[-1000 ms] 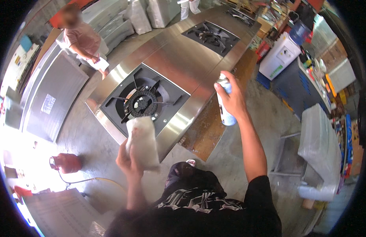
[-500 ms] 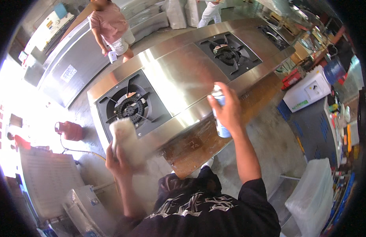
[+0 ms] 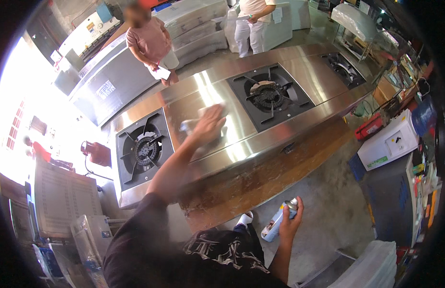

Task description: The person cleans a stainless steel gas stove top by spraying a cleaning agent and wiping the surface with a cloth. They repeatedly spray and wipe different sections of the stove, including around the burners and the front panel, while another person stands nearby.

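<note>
A long stainless-steel stove (image 3: 239, 157) stretches in front of me, with a left burner (image 3: 146, 150), a middle burner (image 3: 268, 96) and a right burner (image 3: 343, 69) set in black panels. My left hand (image 3: 210, 126) presses a white cloth (image 3: 188, 126) onto the steel between the left and middle burners. The cloth is blurred and mostly covered by the hand. Low in front of the stove, near my body, my right hand (image 3: 291, 224) grips a light-blue spray can (image 3: 275, 224), held tilted with its nozzle end up.
Beyond the stove stand a person in a pink shirt (image 3: 148, 41) and a person in white trousers (image 3: 249, 33). A red gas cylinder (image 3: 98, 154) is at the left. A brown board (image 3: 222, 204) lies along the stove's near side. A white box-shaped appliance (image 3: 388, 141) stands at the right.
My left hand has reached forward and right, bringing the cloth down onto the steel. My right hand has drawn the spray can back from over the stove toward my body.
</note>
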Motion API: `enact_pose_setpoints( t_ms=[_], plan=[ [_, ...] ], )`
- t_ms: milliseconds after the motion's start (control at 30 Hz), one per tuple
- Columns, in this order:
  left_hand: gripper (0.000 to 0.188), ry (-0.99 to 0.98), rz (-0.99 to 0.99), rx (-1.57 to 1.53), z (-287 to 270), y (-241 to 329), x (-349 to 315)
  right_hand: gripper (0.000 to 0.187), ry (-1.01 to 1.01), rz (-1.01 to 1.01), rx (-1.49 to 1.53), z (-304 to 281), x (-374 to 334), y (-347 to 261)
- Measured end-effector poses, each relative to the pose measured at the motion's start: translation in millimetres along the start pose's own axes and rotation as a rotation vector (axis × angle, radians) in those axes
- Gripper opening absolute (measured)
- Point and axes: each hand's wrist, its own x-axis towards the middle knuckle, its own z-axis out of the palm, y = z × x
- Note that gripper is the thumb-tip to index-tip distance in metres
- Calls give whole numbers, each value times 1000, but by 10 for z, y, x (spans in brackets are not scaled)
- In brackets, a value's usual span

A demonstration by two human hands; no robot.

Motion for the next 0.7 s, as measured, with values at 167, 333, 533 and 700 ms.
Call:
enact_pose_setpoints(
  t_ms=[167,333,533,700],
  plan=[
    [66,-169,215,246,-1,-63,-84,63,-6,-68,-10,-286,-26,79],
    [45,185,203,559,-376,-345,481,65,40,-100,-132,-749,44,231],
    [55,21,90,118,124,-360,252,67,201,-52,-86,-1019,17,363],
    [53,168,-25,787,-508,-556,487,64,264,-42,-106,-992,-158,331]
  ],
)
